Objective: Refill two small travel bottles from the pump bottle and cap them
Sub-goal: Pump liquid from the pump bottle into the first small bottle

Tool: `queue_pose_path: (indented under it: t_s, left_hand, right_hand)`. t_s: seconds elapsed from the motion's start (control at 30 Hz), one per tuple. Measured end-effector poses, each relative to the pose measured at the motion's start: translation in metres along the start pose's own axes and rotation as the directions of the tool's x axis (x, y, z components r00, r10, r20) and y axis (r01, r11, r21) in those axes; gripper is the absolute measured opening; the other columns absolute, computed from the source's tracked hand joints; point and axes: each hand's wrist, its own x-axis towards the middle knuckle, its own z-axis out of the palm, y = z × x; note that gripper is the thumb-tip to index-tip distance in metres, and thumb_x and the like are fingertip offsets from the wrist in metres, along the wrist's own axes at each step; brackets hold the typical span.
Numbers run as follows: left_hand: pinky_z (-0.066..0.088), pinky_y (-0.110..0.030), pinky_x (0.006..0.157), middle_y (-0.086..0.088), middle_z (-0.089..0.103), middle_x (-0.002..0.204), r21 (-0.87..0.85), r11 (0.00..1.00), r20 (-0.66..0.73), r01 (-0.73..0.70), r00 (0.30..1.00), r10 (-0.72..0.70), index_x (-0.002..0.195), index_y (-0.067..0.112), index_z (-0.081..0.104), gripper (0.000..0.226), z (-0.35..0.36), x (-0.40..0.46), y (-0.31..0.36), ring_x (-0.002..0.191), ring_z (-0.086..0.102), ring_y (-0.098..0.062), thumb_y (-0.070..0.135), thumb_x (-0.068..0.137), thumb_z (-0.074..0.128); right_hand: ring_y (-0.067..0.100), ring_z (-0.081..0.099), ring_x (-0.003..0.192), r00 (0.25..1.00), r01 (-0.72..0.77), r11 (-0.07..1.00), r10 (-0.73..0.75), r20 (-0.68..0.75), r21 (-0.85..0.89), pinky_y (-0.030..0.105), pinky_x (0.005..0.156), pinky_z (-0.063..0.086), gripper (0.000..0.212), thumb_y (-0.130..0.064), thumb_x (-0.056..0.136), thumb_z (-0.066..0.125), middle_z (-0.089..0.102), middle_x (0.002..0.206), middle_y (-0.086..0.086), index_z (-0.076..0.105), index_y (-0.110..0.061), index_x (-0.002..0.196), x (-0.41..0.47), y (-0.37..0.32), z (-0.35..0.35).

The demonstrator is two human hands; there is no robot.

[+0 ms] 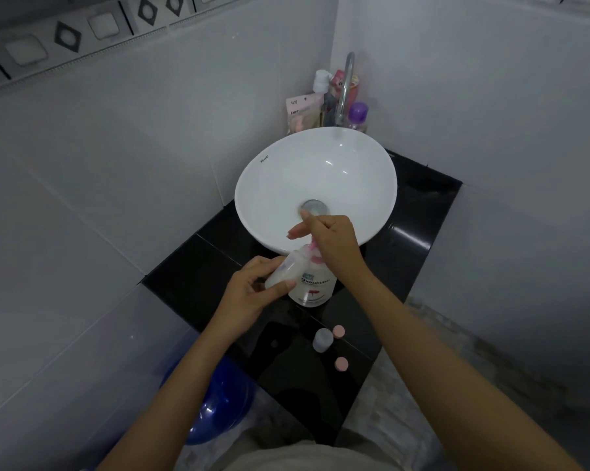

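Here right hand (334, 239) presses pump bottle (315, 287); left hand (252, 294) tilts travel bottle (288, 268).

Worktop (422, 212) showing gloss black. Basin (286, 171) showing white. Pump bottle (315, 288) showing white, pink pump. Caps (338, 331) showing pink. Wall border (65, 39) showing grey-black diamond pattern.

The pump bottle (312, 286) carries the word "Shokubutsu" on its white front. The basin (276, 185) shows a small rim mark, seemingly "Kosso". A packet (302, 110) behind reads "WH" and "EMPT"; the rest is illegible.
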Motion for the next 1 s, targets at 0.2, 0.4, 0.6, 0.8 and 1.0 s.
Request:
queue_pose_path:
  t_s: [0.2,0.4,0.6,0.8,1.0]
  left_hand:
    - [0.051,-0.031,0.085,-0.009,0.056,0.106,0.049,0.999,0.021,0.024,0.999,-0.025,0.112,0.035,0.063,0.04,-0.003,0.0,-0.006,0.091,0.058,-0.008,0.037,0.073,0.066]
    - [0.052,-0.023,0.08,-0.011,0.057,0.105,0.035,0.999,0.011,-0.013,1.0,0.013,0.119,0.025,0.063,0.047,-0.002,0.001,0.0,0.089,0.058,-0.006,0.036,0.073,0.065]
    - [0.051,-0.027,0.079,-0.01,0.057,0.103,0.077,0.997,0.016,0.003,1.0,-0.004,0.117,0.026,0.063,0.044,-0.005,0.002,-0.002,0.088,0.057,-0.008,0.036,0.074,0.065]
    - [0.05,-0.032,0.083,-0.011,0.057,0.106,0.088,0.996,0.033,0.009,0.999,-0.012,0.119,0.026,0.063,0.046,-0.007,0.001,-0.002,0.094,0.058,-0.018,0.037,0.074,0.064]
    - [0.051,-0.029,0.081,-0.013,0.057,0.106,0.068,0.998,0.041,0.004,0.999,-0.006,0.119,0.027,0.062,0.046,-0.007,0.003,0.0,0.095,0.058,-0.02,0.036,0.075,0.064]
  right_hand:
    - [-0.006,0.056,0.053,1.0,0.0,0.998,0.0,0.009,-0.067,0.01,0.053,0.04,0.039,-0.026,0.097,0.049,0.063,0.051,-0.022,0.076,-0.004,0.081,-0.003,0.011,0.001]
    - [-0.002,0.064,0.062,1.0,-0.005,1.0,0.006,0.001,-0.018,0.015,0.055,0.046,0.037,-0.027,0.095,0.052,0.074,0.076,0.007,0.074,-0.003,0.079,0.004,0.001,-0.001]
    - [-0.003,0.062,0.064,1.0,-0.007,1.0,0.007,-0.009,0.014,0.013,0.053,0.047,0.041,-0.028,0.096,0.049,0.075,0.08,0.009,0.074,0.0,0.079,0.0,0.013,0.004]
    - [0.001,0.065,0.065,1.0,-0.013,0.999,0.014,0.017,-0.034,0.016,0.058,0.048,0.036,-0.027,0.095,0.052,0.072,0.072,-0.001,0.074,-0.004,0.078,0.002,0.009,0.0]
    - [0.0,0.062,0.062,1.0,-0.006,1.0,0.006,-0.014,0.002,0.018,0.051,0.047,0.041,-0.029,0.096,0.05,0.074,0.072,-0.002,0.075,-0.002,0.078,0.0,0.006,0.002]
